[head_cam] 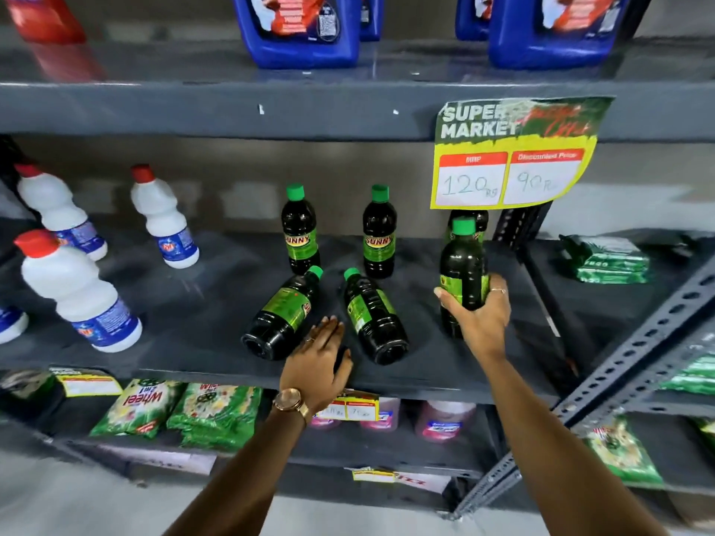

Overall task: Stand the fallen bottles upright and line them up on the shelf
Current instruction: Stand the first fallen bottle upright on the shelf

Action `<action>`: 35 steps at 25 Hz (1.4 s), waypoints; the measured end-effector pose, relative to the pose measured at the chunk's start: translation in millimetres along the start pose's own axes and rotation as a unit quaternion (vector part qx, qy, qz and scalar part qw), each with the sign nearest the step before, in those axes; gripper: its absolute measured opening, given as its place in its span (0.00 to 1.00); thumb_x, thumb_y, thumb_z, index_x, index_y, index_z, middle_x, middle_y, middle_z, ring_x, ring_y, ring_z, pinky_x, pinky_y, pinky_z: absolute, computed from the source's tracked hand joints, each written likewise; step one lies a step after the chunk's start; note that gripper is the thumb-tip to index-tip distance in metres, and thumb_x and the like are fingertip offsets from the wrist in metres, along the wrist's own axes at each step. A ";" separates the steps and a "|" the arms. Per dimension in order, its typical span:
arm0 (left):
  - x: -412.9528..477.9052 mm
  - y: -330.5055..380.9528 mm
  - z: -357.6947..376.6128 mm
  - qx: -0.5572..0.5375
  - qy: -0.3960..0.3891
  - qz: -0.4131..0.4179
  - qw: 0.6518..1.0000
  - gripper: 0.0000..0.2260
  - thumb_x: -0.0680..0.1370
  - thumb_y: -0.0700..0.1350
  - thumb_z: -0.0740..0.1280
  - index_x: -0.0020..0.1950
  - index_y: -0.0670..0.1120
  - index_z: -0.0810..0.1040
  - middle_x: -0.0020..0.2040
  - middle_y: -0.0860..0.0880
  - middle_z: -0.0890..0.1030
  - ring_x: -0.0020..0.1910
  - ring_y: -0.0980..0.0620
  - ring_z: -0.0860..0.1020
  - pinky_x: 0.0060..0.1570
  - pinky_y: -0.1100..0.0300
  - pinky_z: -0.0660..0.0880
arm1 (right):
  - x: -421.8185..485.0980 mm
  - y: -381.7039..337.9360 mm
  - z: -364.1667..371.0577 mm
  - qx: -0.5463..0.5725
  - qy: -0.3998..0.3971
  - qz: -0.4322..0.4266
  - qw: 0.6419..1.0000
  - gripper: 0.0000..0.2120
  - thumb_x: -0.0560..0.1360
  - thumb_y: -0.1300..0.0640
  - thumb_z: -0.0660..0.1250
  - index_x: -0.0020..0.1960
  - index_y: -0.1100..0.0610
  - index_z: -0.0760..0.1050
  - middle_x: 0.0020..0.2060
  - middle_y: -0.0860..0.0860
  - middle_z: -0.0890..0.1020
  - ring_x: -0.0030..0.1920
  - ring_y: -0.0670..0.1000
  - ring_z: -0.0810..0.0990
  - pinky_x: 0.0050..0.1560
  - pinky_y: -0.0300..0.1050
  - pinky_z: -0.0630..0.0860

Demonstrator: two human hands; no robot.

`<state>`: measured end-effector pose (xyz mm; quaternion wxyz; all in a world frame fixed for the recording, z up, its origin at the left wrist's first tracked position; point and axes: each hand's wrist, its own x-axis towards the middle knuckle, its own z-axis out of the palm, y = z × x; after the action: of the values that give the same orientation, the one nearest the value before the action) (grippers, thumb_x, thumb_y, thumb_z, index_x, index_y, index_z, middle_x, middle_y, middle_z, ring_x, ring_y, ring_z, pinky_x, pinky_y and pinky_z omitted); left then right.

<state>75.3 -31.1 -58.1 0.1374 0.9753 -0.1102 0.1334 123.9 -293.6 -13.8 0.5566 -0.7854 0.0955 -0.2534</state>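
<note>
I see my right hand [478, 321] gripping an upright bottle [463, 270] on the grey shelf [185, 323]; my left hand [321, 363] rests flat, fingers extended.

White bleach bottles with red caps: one [79, 290] near the left front edge of the middle shelf, one [58, 212] behind it at the left end, one [164, 218] further right toward the back. Yellow-green price sign [510, 154] hangs from the front edge of the upper shelf, right side, reads 120 and 90. Blue jugs [301, 30] on the upper shelf, another [549, 30] toward its right end. Red container [46, 17] at the upper shelf's left end, blurred. Green detergent packets [139, 408] on the lower shelf, left part. Pink containers [445, 419] right of them. Green packs [607, 261] on the adjoining shelf to the right. Small yellow price tag [354, 408] on the middle shelf's front edge.
</note>
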 end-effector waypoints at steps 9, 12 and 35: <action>0.4 0.8 4.6 0.021 0.029 0.004 0.999 0.23 0.76 0.53 0.55 0.68 0.43 0.71 0.69 0.45 0.73 0.70 0.49 0.69 0.71 0.55 0.60 | -7.2 36.5 -1.2 0.012 0.017 0.028 0.999 0.39 0.65 0.61 0.77 0.70 0.50 0.62 0.55 0.52 0.78 0.55 0.51 0.78 0.57 0.44 0.74; 0.1 1.8 2.1 0.023 0.027 0.002 0.999 0.23 0.76 0.52 0.57 0.68 0.44 0.71 0.69 0.45 0.73 0.70 0.49 0.70 0.70 0.55 0.61 | -8.8 26.6 6.1 -0.005 0.072 0.015 0.997 0.38 0.60 0.56 0.81 0.66 0.55 0.68 0.55 0.54 0.79 0.56 0.53 0.78 0.58 0.48 0.74; -0.3 1.4 -2.1 0.026 -0.007 -0.005 1.000 0.24 0.76 0.53 0.55 0.68 0.44 0.69 0.71 0.45 0.71 0.71 0.48 0.67 0.70 0.54 0.65 | -11.3 27.5 18.0 -0.046 0.111 0.039 0.992 0.40 0.60 0.54 0.82 0.67 0.60 0.69 0.59 0.56 0.75 0.60 0.54 0.73 0.58 0.38 0.66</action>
<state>74.2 -31.8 -56.0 0.1115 0.9801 -0.1023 0.1287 127.0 -283.8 -47.0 0.5155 -0.7728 0.1986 -0.3123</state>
